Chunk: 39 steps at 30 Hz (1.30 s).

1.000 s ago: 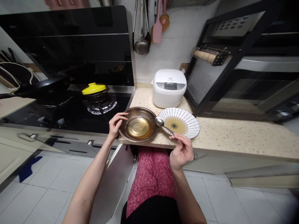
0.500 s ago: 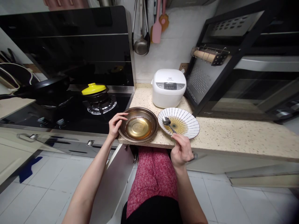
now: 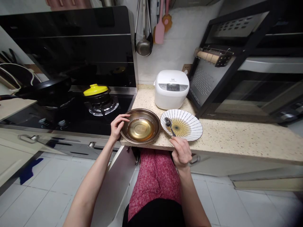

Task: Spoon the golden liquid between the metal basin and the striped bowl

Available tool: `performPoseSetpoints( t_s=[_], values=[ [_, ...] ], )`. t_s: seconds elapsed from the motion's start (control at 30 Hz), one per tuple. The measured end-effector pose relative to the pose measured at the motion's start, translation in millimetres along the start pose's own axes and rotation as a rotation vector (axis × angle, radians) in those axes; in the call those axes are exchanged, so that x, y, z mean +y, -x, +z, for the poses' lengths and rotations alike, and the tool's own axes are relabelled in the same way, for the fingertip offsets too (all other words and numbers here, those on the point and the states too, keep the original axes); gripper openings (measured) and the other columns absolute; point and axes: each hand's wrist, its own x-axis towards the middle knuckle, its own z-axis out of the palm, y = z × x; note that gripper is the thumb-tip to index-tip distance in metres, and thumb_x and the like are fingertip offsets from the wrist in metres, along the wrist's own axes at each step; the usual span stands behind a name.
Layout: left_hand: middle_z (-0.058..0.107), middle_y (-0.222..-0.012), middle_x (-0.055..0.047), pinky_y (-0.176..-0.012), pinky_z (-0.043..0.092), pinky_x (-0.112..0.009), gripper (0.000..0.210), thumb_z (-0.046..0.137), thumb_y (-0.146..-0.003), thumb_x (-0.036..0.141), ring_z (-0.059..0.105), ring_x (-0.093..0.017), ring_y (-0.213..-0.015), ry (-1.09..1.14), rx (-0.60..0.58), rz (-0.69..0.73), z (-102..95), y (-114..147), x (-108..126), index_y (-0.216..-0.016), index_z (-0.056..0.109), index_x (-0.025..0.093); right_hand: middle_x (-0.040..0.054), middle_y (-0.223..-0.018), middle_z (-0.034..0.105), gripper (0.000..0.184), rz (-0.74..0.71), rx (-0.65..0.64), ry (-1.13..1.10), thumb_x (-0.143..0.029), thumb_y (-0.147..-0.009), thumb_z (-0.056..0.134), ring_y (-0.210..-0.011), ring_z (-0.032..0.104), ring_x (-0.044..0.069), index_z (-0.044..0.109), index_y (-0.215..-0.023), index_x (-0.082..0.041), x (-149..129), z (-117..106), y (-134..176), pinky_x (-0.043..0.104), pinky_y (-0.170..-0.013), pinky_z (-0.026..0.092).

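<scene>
A shallow metal basin (image 3: 154,130) with clear, golden-looking liquid in it stands at the counter's front edge. My left hand (image 3: 115,126) holds its left rim, the fingers reaching over the inside. Beside the basin is a white plate with dark radiating lines (image 3: 194,123), and a thin yellowish liquid lies in its middle. A metal spoon (image 3: 168,123) is in my right hand (image 3: 181,152), pinched at the handle's end. The spoon's bowl is over the left part of the plate; I cannot tell whether it touches.
A white rice cooker (image 3: 172,90) stands behind the plate. To the left, a yellow-lidded pot (image 3: 96,90) and a dark wok (image 3: 44,91) sit on the gas stove. A black rack with an oven (image 3: 251,94) borders the counter at right. Below the basin, a cabinet door (image 3: 118,179) hangs open.
My right hand has shifted slightly left and down, and the spoon's handle has swung with it. The spoon's bowl stays over the plate's left side. My left hand remains at the basin's rim.
</scene>
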Motion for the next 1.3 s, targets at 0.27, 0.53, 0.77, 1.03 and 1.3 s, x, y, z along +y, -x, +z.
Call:
performPoseSetpoints(
  t_s=[0.27, 0.53, 0.77, 1.03, 1.3],
  values=[
    [0.078, -0.118, -0.012, -0.100, 0.053, -0.051, 0.040, 0.056, -0.099, 0.052, 0.070, -0.032, -0.110, 0.017, 0.001, 0.011, 0.5, -0.1, -0.1, -0.090, 0.079, 0.021, 0.0046, -0.095, 0.077, 0.032, 0.113, 0.190, 0.034, -0.004, -0.098, 0.053, -0.088, 0.077, 0.020, 0.071, -0.113, -0.026, -14.1, 2.8, -13.5, 0.037, -0.076, 0.065],
    [0.078, -0.118, -0.012, -0.100, 0.053, -0.050, 0.039, 0.056, -0.100, 0.051, 0.070, -0.032, -0.110, 0.022, 0.000, 0.024, 0.2, -0.6, -0.2, -0.090, 0.079, 0.021, 0.0049, -0.094, 0.076, 0.027, 0.250, 0.218, -0.163, -0.003, -0.097, 0.055, -0.087, 0.076, 0.020, 0.072, -0.106, -0.023, -36.7, 14.2, -12.9, 0.037, -0.078, 0.063],
    [0.078, -0.118, -0.012, -0.101, 0.053, -0.049, 0.039, 0.057, -0.100, 0.051, 0.071, -0.032, -0.110, 0.024, 0.005, 0.010, 0.4, -0.3, -0.2, -0.090, 0.079, 0.020, 0.0057, -0.095, 0.078, 0.028, 0.323, 0.061, -0.275, -0.006, -0.100, 0.052, -0.089, 0.076, 0.019, 0.073, -0.104, -0.023, -47.0, 32.8, -6.8, 0.037, -0.081, 0.063],
    [0.078, -0.119, -0.011, -0.102, 0.051, -0.049, 0.034, 0.058, -0.100, 0.045, 0.070, -0.031, -0.112, 0.055, -0.005, 0.026, 0.2, 0.4, -1.4, -0.093, 0.080, 0.021, 0.0052, -0.092, 0.077, 0.028, 0.345, 0.042, -0.297, -0.005, -0.100, 0.051, -0.088, 0.075, 0.018, 0.072, -0.102, -0.022, -49.2, 43.2, -4.9, 0.034, -0.079, 0.063],
    [0.077, -0.119, -0.012, -0.103, 0.051, -0.050, 0.036, 0.057, -0.101, 0.048, 0.070, -0.031, -0.112, 0.043, 0.000, 0.013, 0.3, 0.7, -0.4, -0.092, 0.079, 0.021, 0.0051, -0.091, 0.076, 0.025, 0.340, 0.028, -0.284, -0.004, -0.100, 0.052, -0.088, 0.075, 0.017, 0.070, -0.101, -0.022, -48.7, 46.5, -4.8, 0.032, -0.077, 0.063]
  ],
)
